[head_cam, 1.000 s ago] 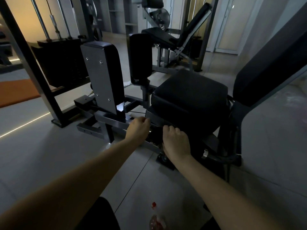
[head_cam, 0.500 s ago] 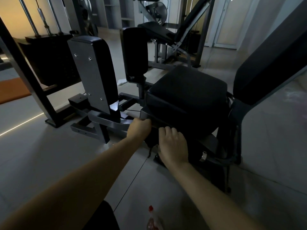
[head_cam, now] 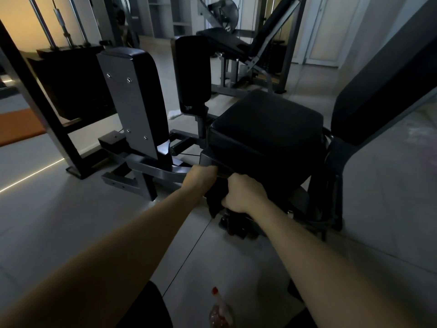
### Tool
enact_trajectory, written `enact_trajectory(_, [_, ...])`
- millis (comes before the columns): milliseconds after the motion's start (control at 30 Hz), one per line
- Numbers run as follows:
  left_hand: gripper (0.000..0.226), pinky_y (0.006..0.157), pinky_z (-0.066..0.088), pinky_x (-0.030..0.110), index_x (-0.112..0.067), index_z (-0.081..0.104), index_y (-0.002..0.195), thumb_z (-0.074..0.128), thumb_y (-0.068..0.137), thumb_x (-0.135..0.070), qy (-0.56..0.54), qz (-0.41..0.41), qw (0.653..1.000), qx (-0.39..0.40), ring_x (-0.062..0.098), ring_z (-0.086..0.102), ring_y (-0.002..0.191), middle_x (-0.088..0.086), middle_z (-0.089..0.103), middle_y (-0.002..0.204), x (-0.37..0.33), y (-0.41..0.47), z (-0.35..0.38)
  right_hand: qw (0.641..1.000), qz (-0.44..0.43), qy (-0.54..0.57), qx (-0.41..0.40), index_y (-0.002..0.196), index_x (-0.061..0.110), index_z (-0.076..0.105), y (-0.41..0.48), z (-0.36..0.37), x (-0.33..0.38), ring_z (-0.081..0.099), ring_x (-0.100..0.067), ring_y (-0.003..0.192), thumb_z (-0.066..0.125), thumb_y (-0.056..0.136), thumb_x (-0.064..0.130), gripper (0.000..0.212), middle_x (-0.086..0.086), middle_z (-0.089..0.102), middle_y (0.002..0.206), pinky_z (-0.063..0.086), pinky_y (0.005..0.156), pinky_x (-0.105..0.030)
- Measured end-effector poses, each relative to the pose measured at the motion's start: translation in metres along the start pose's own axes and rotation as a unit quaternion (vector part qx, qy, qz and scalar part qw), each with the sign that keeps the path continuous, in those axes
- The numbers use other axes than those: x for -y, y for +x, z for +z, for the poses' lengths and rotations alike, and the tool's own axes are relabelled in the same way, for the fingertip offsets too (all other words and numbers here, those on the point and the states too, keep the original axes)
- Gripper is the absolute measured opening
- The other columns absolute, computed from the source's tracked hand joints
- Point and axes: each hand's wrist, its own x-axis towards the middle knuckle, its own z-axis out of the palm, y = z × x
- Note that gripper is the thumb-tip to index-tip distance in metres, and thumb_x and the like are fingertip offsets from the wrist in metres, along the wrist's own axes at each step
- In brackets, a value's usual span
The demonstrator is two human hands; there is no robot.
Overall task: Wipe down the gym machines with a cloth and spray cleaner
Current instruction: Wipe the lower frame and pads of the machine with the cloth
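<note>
The dark cloth [head_cam: 214, 203] is bunched in the right hand [head_cam: 244, 196], fingers curled round it, and held just under the front of the seat [head_cam: 264, 129]. The left hand [head_cam: 201, 177] is set beside it at the seat edge; its fingers are hidden, so its grip cannot be told. The underside is best wiped with firm, overlapping strokes. The spray bottle [head_cam: 220, 311] is stood on the floor [head_cam: 71, 221] nearby.
</note>
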Motion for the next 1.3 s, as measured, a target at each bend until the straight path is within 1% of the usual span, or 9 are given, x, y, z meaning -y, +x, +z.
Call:
enact_trajectory(200, [0.029,0.065,0.053,0.029,-0.007,0.064,0.102,0.064,0.091,-0.034,-0.069,-0.076,0.992,0.067,0.022,0.062,0.073,0.008,0.063,0.085,-0.006,-0.012,-0.009,0.947,-0.1,-0.173,-0.253,0.127,0.01,0.051,-0.042,0.043,-0.019,0.06,-0.025,0.101,0.083,0.073,0.018,0.064,-0.01,0.06,0.112,0.053,0.086,-0.037])
enact_trajectory(333, [0.032,0.05,0.047,0.026,-0.005,0.065,0.11,0.058,0.097,-0.033,-0.102,-0.085,0.989,0.072,0.02,0.058,0.07,0.009,0.062,0.09,-0.011,-0.008,-0.009,0.972,-0.077,-0.16,-0.154,0.147,0.007,0.031,-0.053,0.027,-0.017,0.048,-0.027,0.125,0.076,0.082,0.022,0.081,-0.012,0.047,0.138,0.042,0.108,-0.037])
enact_trajectory(500, [0.022,0.068,0.053,0.035,-0.01,0.066,0.087,0.057,0.085,-0.03,-0.06,0.021,0.997,-0.041,0.027,0.066,0.08,0.01,0.069,0.088,-0.001,0.0,0.011,0.997,-0.018,-0.073,0.025,0.124,0.01,0.05,-0.023,-0.014,0.008,0.059,-0.025,0.105,0.079,0.074,0.052,0.071,-0.006,0.058,0.117,0.047,0.081,-0.036])
enact_trajectory(700, [0.035,0.053,0.033,0.028,-0.021,0.05,0.06,0.058,0.093,-0.027,-0.021,0.116,0.988,-0.102,0.015,0.047,0.054,-0.001,0.052,0.059,0.007,0.004,0.013,0.974,0.022,0.132,0.183,0.096,0.014,0.072,0.027,-0.019,0.007,0.069,-0.023,0.088,0.085,0.074,0.02,0.026,-0.007,0.073,0.091,0.059,0.087,-0.044])
enact_trajectory(833, [0.037,0.054,0.031,0.027,-0.021,0.048,0.056,0.057,0.092,-0.026,-0.015,0.119,0.988,-0.102,0.017,0.045,0.052,0.001,0.05,0.057,0.007,0.0,0.014,0.995,-0.032,-0.065,-0.062,0.094,0.014,0.056,-0.001,0.006,0.007,0.065,-0.021,0.077,0.074,0.086,0.031,0.026,-0.002,0.065,0.086,0.05,0.064,-0.031])
enact_trajectory(1000, [0.035,0.052,0.036,0.027,-0.014,0.054,0.062,0.053,0.094,-0.029,0.028,0.116,0.988,-0.096,0.016,0.049,0.052,0.002,0.053,0.058,0.005,-0.005,0.011,0.914,-0.108,-0.216,-0.326,0.112,0.006,0.059,-0.032,0.053,-0.021,0.063,-0.025,0.082,0.076,0.079,0.015,0.038,-0.01,0.064,0.093,0.052,0.07,-0.035])
enact_trajectory(1100, [0.039,0.051,0.03,0.026,-0.015,0.046,0.058,0.053,0.094,-0.028,0.039,0.118,0.987,-0.104,0.015,0.041,0.047,0.0,0.046,0.053,0.006,-0.003,0.012,0.942,-0.067,-0.215,-0.249,0.104,0.01,0.059,-0.03,0.033,-0.014,0.067,-0.025,0.08,0.081,0.077,0.024,0.037,-0.009,0.067,0.091,0.046,0.062,-0.032])
enact_trajectory(1200, [0.04,0.05,0.027,0.027,-0.015,0.045,0.057,0.054,0.094,-0.028,0.032,0.119,0.986,-0.113,0.015,0.039,0.046,-0.001,0.045,0.052,0.007,0.001,0.013,0.998,0.024,-0.031,0.051,0.108,0.014,0.058,0.007,-0.007,0.003,0.064,-0.025,0.09,0.08,0.076,0.044,0.049,-0.006,0.065,0.098,0.051,0.074,-0.033])
enact_trajectory(1300, [0.041,0.051,0.028,0.027,-0.016,0.045,0.056,0.055,0.093,-0.029,0.031,0.119,0.987,-0.107,0.016,0.041,0.048,0.0,0.047,0.054,0.006,0.002,0.011,0.976,0.044,0.117,0.178,0.109,0.01,0.065,0.028,-0.02,0.01,0.067,-0.026,0.095,0.086,0.072,0.032,0.048,-0.008,0.069,0.098,0.057,0.088,-0.042])
